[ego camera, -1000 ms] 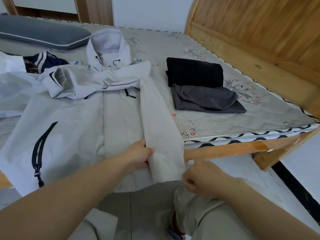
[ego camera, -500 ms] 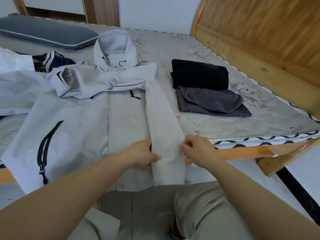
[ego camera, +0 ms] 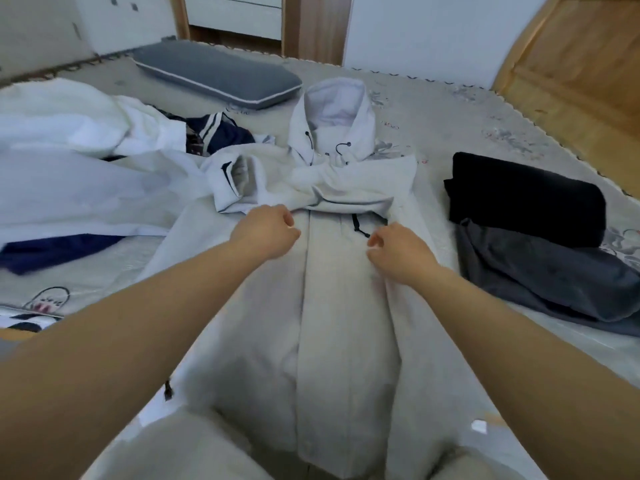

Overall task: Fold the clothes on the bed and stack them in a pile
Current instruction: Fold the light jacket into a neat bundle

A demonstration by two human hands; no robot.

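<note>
A light grey hooded jacket (ego camera: 332,323) lies face up on the bed (ego camera: 450,133), hood at the far end. One sleeve is folded across its chest and its right side is folded inward. My left hand (ego camera: 268,233) is over the chest, fingers curled at the lower edge of the folded sleeve; whether it grips cloth is hidden. My right hand (ego camera: 398,252) rests on the folded right side near the black zip pull, with fingers curled and nothing visible between them. At the right, a folded black garment (ego camera: 526,199) lies partly on a folded dark grey garment (ego camera: 554,285).
Unfolded white clothes (ego camera: 69,140) and navy striped garments (ego camera: 218,133) lie heaped at the left. A grey pillow (ego camera: 214,74) sits at the far side. A wooden bed end (ego camera: 581,64) rises at the right. My knees show at the bottom.
Both hands have left the jacket's hem and moved up to its chest. The view has swung left and closer over the bed.
</note>
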